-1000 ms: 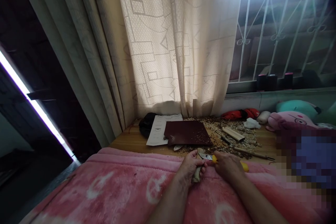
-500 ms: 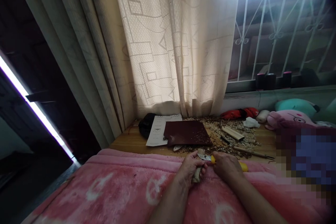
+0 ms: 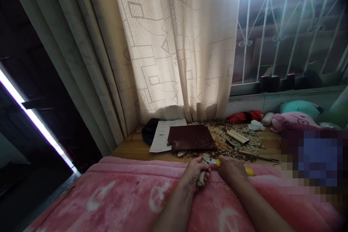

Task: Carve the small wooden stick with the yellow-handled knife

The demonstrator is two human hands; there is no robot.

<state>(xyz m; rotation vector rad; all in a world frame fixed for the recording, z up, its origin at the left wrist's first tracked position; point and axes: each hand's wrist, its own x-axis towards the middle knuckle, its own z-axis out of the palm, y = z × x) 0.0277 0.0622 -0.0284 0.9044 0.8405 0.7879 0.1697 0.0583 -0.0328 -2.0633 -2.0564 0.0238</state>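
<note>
My left hand (image 3: 195,172) is closed around a short, pale piece of wood (image 3: 201,179), whose lower end shows below the fingers. In my right hand (image 3: 231,168) is a knife with a yellow handle (image 3: 249,171). Its metal blade (image 3: 208,160) points left and lies by the top of the wood, close to my left thumb. Whether the edge touches the wood I cannot tell. Both hands are above a pink blanket (image 3: 116,195) at the edge of a wooden table (image 3: 122,149).
Shavings (image 3: 217,127) litter the table around a maroon board (image 3: 191,138), a printed sheet (image 3: 159,136), a light wood block (image 3: 238,137) and a thin stick (image 3: 258,156). Crumpled tissue (image 3: 256,125), a red bundle (image 3: 244,116) and a pink plush toy (image 3: 295,120) are at the right.
The view has shifted slightly, so the scene sits a little farther left. Both hands keep their grips, and the blade stays beside the top of the wood.
</note>
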